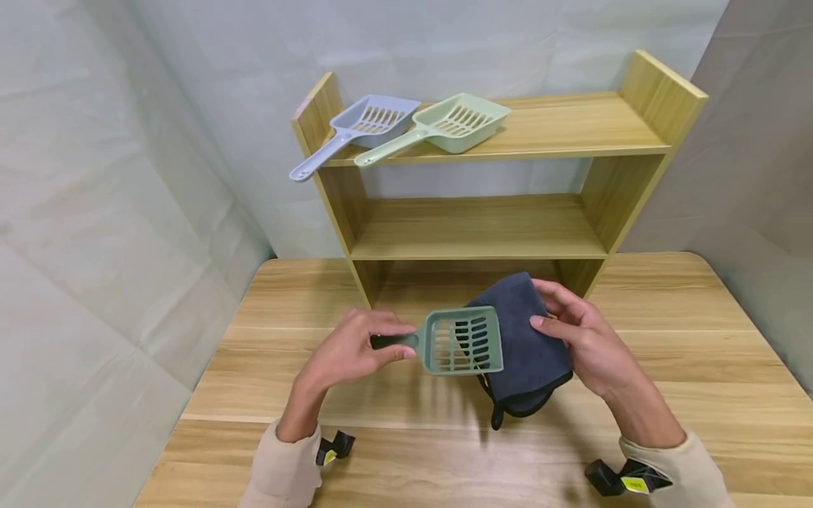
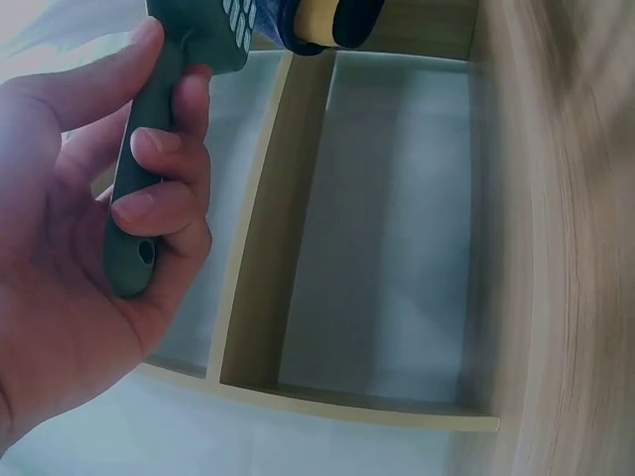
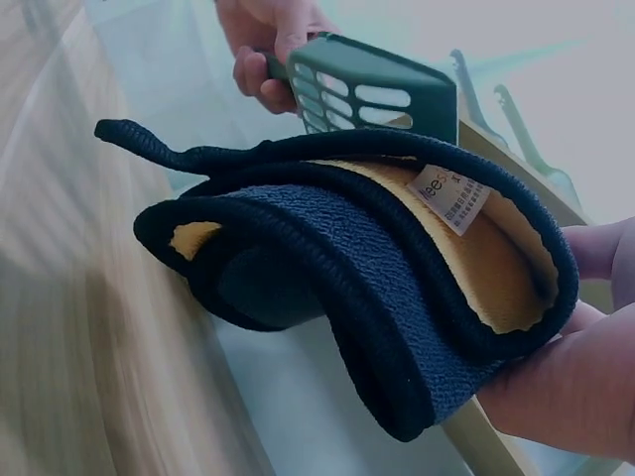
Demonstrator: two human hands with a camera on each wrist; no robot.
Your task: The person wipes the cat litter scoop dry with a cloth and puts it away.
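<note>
My left hand (image 1: 358, 346) grips the handle of a dark green litter scoop (image 1: 434, 360), its slotted pan pointing right above the table. In the left wrist view, fingers curl round the scoop handle (image 2: 149, 178), which has a hole at its end. My right hand (image 1: 591, 339) holds a folded dark blue cloth (image 1: 527, 339) between thumb and fingers, just behind the scoop's pan. The right wrist view shows the cloth (image 3: 337, 238) with black edging, a yellow inner side and a white label (image 3: 451, 198). Whether pan and cloth touch, I cannot tell.
A wooden shelf unit (image 1: 479, 257) stands at the back of the wooden table (image 1: 273, 381). On its top board lie a blue-grey litter scoop (image 1: 375, 120) and a pale green one (image 1: 460, 123), handles jutting over the front edge. Pale fabric walls (image 1: 127, 176) surround the table.
</note>
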